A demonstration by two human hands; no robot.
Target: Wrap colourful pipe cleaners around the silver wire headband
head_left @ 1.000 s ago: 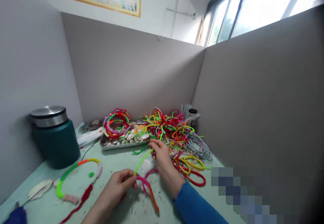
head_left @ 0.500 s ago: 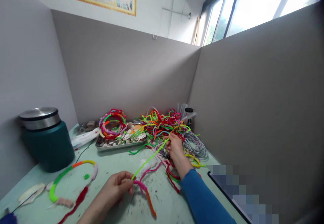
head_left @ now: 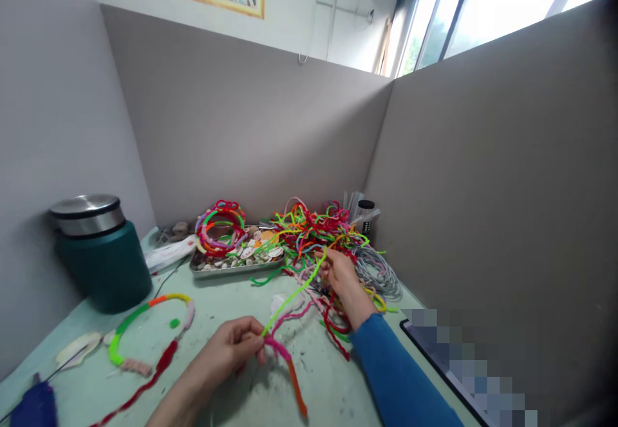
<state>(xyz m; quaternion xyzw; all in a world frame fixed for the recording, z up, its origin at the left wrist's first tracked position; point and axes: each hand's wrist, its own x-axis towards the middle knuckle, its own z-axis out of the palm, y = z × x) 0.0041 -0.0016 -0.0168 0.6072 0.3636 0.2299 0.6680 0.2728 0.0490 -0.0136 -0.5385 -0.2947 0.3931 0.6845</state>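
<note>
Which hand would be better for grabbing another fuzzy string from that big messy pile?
Probably the right hand: it's up close to the colourful pile, though it already pinches the green strand. The left hand is farther away, holding the strand's lower end beside the pink-and-orange piece.

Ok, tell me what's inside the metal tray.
Small pale pieces and an orange piece show in the metal tray; what lies under the colourful rings is hidden.

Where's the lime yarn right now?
In the head view's lower middle, the lime yarn runs between the left hand and right hand, before the yarn pile.
</note>
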